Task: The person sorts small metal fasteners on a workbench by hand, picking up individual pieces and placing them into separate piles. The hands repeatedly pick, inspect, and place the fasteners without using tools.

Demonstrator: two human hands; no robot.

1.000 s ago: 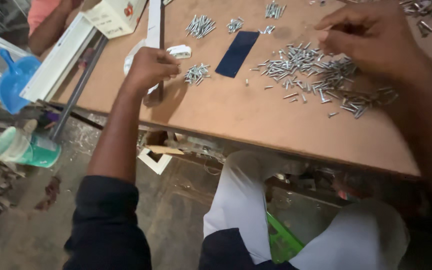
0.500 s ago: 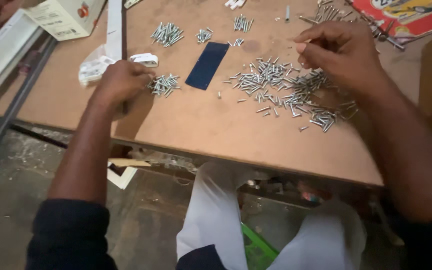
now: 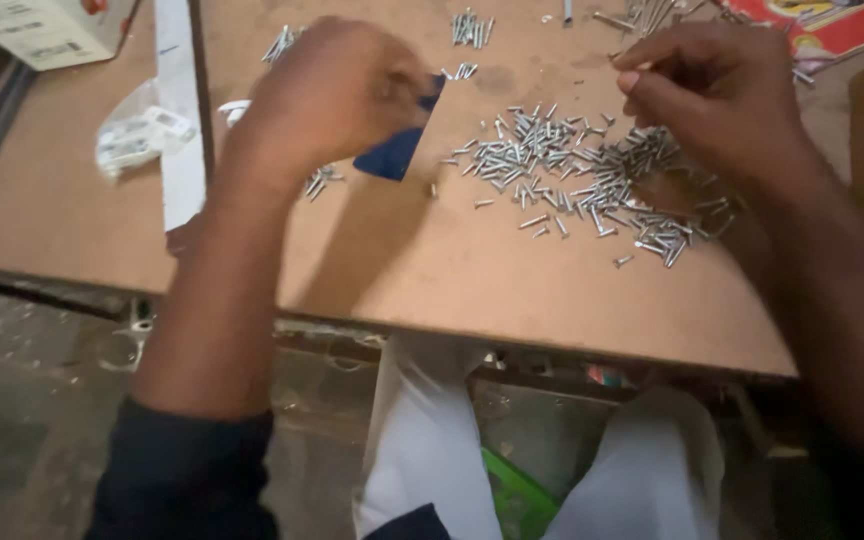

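A loose pile of small silver screws [image 3: 582,180] lies spread on the brown table top [image 3: 432,280]. My right hand [image 3: 717,100] hovers over the far side of the pile, thumb and forefinger pinched on what looks like a single screw. My left hand [image 3: 337,90] is blurred and curled above a dark blue flat rectangle [image 3: 392,155], covering its upper part. What the curled fingers hold is hidden. A small cluster of screws [image 3: 320,183] peeks out beside my left wrist.
A white box [image 3: 42,30], a white strip [image 3: 180,120] and a clear bag of small parts [image 3: 137,135] lie at the far left. More screw groups [image 3: 467,25] sit at the back, red printed packaging [image 3: 822,20] at the top right. A green object [image 3: 512,495] lies under the table.
My left hand lifted off the small screw cluster and moved right, over the blue rectangle. My right hand stays over the big pile. The camera has come closer to the table.
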